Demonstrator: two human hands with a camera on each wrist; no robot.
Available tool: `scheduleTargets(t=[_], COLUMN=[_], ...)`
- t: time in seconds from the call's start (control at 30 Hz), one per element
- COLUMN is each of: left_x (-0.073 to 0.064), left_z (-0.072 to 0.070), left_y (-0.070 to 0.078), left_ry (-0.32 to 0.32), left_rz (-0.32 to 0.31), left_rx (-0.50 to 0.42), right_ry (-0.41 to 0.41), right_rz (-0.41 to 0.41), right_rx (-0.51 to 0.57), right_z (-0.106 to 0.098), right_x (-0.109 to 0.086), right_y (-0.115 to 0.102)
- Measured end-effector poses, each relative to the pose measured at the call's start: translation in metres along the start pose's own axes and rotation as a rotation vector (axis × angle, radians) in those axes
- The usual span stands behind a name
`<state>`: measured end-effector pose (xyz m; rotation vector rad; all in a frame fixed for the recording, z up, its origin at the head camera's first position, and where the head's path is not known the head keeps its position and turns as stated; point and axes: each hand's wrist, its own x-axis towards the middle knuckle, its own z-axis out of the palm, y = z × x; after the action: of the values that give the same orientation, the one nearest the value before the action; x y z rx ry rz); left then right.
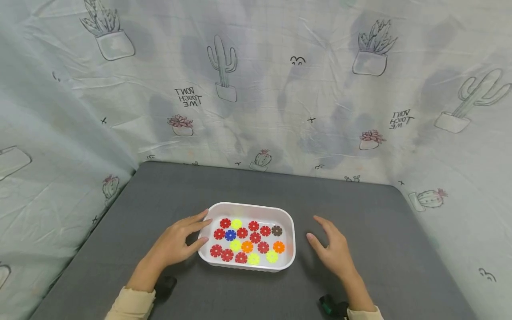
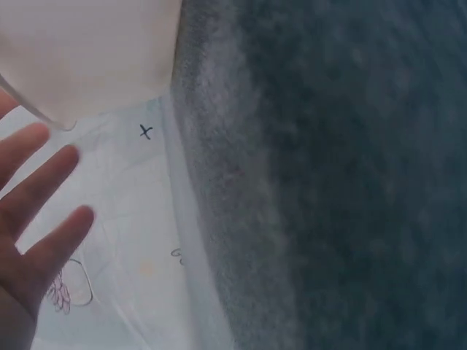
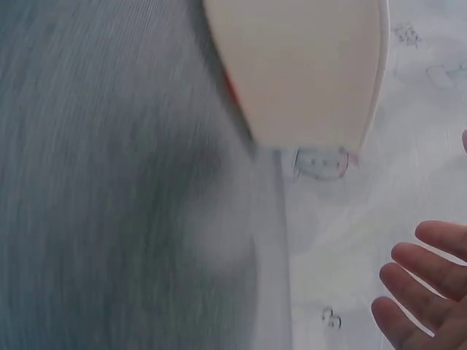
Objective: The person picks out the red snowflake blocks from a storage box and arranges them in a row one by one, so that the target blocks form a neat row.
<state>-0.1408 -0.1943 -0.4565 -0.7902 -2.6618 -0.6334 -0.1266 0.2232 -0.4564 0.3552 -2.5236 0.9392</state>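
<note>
A white rectangular tray (image 1: pixel 246 266) with rounded corners stands on the grey table. Several flat notched plastic discs lie spread in it, such as a red disc (image 1: pixel 216 251), a blue disc (image 1: pixel 230 235), an orange disc (image 1: pixel 247 246), a yellow disc (image 1: pixel 272 256) and a brown disc (image 1: pixel 277 230). At the tray's left rim is my left hand (image 1: pixel 178 240), fingers spread and fairly straight; whether the fingertips touch the rim I cannot tell. My right hand (image 1: pixel 333 249) hovers to the right of the tray, apart from it, with fingers extended and nothing held.
Grey cloth covers the table (image 1: pixel 344 200). A pale curtain (image 1: pixel 264 98) printed with cacti hangs behind and at both sides. Dark wrist straps sit near both cuffs. In the right wrist view, a small red patch (image 3: pixel 230 87) shows at the tray's lower edge.
</note>
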Motion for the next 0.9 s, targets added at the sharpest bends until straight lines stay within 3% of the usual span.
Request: scheduleTargets(t=[0.13, 0.37, 0.73, 0.9], left_x=[-0.002, -0.003, -0.004, -0.003], left_z=[0.001, 0.004, 0.008, 0.008], left_y=[-0.003, -0.01, -0.013, -0.012], left_ry=[-0.045, -0.083, -0.058, -0.054], left_rz=[-0.029, -0.049, -0.05, -0.046], left_rx=[-0.117, -0.278, -0.31, -0.317], right_ry=[-0.015, -0.056, -0.176, -0.228], right_rz=[0.005, 0.091, 0.19, 0.234], right_rx=[0.111, 0.316, 0.546, 0.558], right_z=[0.007, 0.02, 0.045, 0.055], right_x=[0.002, 0.012, 0.036, 0.045], right_y=[-0.01, -0.031, -0.048, -0.053])
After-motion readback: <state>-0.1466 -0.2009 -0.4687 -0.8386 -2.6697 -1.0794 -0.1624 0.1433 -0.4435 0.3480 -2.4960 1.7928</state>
